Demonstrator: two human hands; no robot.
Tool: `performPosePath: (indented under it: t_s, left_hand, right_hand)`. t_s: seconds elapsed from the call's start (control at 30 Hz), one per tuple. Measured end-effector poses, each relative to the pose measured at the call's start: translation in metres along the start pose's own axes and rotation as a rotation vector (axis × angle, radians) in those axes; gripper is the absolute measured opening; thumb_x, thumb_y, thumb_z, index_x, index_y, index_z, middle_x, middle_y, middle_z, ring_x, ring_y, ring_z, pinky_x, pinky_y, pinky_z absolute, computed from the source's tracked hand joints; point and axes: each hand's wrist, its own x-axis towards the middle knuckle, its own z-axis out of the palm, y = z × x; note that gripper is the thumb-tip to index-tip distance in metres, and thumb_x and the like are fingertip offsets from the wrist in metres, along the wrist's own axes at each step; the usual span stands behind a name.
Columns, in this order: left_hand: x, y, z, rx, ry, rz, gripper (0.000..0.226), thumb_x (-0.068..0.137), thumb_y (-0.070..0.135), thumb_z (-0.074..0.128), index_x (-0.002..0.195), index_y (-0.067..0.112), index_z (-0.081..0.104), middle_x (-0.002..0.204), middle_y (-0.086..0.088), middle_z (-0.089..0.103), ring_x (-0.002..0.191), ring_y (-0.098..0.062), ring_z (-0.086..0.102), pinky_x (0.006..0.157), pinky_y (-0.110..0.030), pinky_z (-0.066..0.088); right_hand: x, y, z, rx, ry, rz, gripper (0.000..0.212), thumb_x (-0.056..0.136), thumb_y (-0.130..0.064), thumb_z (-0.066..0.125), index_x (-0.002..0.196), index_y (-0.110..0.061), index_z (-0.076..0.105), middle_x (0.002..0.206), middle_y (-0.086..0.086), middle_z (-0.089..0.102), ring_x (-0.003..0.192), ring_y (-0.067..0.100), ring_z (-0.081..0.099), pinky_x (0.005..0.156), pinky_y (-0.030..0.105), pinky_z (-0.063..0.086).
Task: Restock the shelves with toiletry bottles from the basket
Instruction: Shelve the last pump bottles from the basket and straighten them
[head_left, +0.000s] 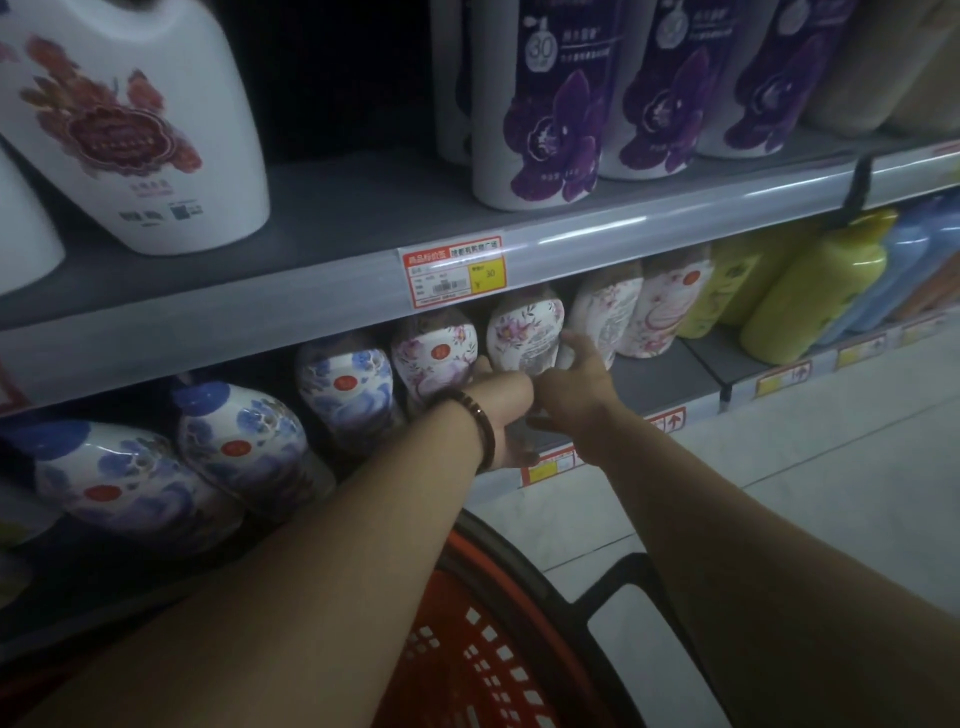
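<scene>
Hands first: the right hand (571, 382) reaches in under the upper shelf (363, 218). Its fingers are fairly straight and lie against the right flank of a pink-flowered bottle (524, 332), touching it rather than gripping. The left hand (501, 410), with a bead bracelet (478, 423) on the wrist, is at the bottle's base on the seven o'clock side, thumb up beside it. Its other fingers are lost in the gloom, so I cannot tell whether it grips.

That bottle stands on the lower shelf (660, 382), brown cap up, among like bottles (670, 306) at its nine and two o'clock. Out at eight o'clock the row runs on in blue-flowered bottles (239, 436). Far off at two o'clock come yellow-green bottles (810, 296), then pale blue ones (914, 260).

The upper shelf is grey, with a clear rail along its edge and a red-and-yellow price tag (452, 275) at twelve o'clock from the hands. On it stand purple-orchid bottles (550, 114) at one o'clock and a white jug (130, 130) with a red flower at ten o'clock, with a dark gap between them.

At six o'clock, under the arms, an orange-red basket (488, 670) with a black handle (623, 571) sits on the pale tiled floor (805, 457). The arms hide most of its inside. The whole aisle is dim.
</scene>
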Motion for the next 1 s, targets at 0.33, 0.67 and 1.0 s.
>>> performPosePath:
  t_s: [0.33,0.67,1.0]
  left_hand:
    - [-0.001,-0.006,-0.005,-0.029,-0.085,-0.04,0.057,0.096,-0.004,0.042,0.134,0.037,0.039,0.099,-0.022,0.07,0.074,-0.03,0.075,0.077,-0.056,0.059]
    - [-0.007,-0.006,-0.002,0.057,-0.045,-0.019,0.067,0.088,-0.011,0.047,0.134,0.037,0.04,0.118,-0.021,0.066,0.082,-0.028,0.068,0.063,-0.044,0.058]
    - [-0.01,-0.01,0.001,0.14,-0.083,0.013,0.072,0.087,-0.015,0.052,0.137,0.035,0.035,0.122,-0.009,0.063,0.075,-0.023,0.06,0.072,-0.048,0.062]
  right_hand:
    - [0.003,0.012,-0.009,0.08,-0.092,-0.024,0.074,0.091,-0.006,0.074,0.152,-0.036,0.046,0.119,0.015,0.072,0.101,0.036,0.075,0.078,0.052,0.066]
    - [0.001,0.005,-0.021,-0.032,-0.201,-0.086,0.076,0.074,-0.029,0.083,0.143,-0.042,0.055,0.118,0.007,0.073,0.105,0.036,0.073,0.085,0.062,0.063]
    - [0.015,0.007,-0.025,-0.033,-0.244,-0.156,0.06,0.091,0.005,0.068,0.14,-0.029,0.059,0.115,0.014,0.074,0.103,0.041,0.073,0.079,0.059,0.065]
